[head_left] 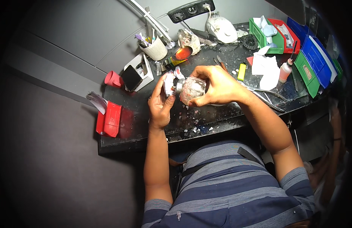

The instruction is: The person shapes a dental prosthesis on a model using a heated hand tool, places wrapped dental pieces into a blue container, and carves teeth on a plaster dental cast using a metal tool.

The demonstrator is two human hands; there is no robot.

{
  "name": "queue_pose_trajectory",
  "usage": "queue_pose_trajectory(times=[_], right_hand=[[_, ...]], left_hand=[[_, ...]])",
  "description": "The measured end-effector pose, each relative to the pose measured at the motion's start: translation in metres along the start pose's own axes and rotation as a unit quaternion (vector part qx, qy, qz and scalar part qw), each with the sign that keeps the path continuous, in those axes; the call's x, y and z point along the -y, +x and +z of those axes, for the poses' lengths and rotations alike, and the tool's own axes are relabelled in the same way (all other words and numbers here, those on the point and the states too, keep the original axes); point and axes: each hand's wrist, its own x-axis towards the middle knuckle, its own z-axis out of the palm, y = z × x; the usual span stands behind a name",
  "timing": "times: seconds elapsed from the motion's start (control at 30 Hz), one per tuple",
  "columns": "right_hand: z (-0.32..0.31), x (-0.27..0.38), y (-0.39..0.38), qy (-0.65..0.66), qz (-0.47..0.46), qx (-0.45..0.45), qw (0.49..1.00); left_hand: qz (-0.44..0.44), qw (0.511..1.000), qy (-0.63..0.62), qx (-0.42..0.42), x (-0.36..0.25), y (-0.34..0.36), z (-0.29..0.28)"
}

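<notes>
My right hand [222, 85] grips a round, faceted glass spirit lamp [193, 91], smeared with whitish residue. The lamp lies tilted on its side, its metal neck pointing left. Directly before that neck, my left hand [160, 109] holds a whitish dental mould piece [169, 84] upright between thumb and fingers. Whether the neck touches the piece, and whether a flame burns there, I cannot tell. Just behind the two hands is a small white and pink piece [178, 73]; whether it belongs to the held one is unclear.
Beyond my hands stand an open tin with orange inside [183, 53], a plaster-crusted jar [189, 39] and a tool cup [156, 49]. A phone [131, 78] leans on a white box at left. Right are a yellow lighter [241, 72], a pink-liquid bottle [285, 71] and coloured bins [307, 76].
</notes>
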Motion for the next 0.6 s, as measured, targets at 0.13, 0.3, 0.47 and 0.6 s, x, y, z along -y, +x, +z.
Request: queue_pose_trajectory(times=[0.13, 0.3, 0.47, 0.6], right_hand=[[-0.0016, -0.001, 0.0005, -0.009, 0.007, 0.004, 1.0], [-0.001, -0.0012, 0.0007, -0.009, 0.01, -0.012, 1.0], [-0.0013, -0.0014, 0.0003, -0.003, 0.008, 0.001, 1.0], [-0.0065, 0.0022, -0.0002, -0.034, 0.024, -0.004, 0.999]], left_hand=[[0.008, 1.0, 0.016, 0.003, 0.0015, 0.0005, -0.0012], [0.012, 0.999, 0.037, 0.007, 0.0013, 0.0006, -0.0019], [0.022, 0.999, 0.047, -0.001, 0.0047, 0.0007, -0.0032], [0.022, 0.999, 0.035, -0.029, 0.004, 0.0009, -0.0031]])
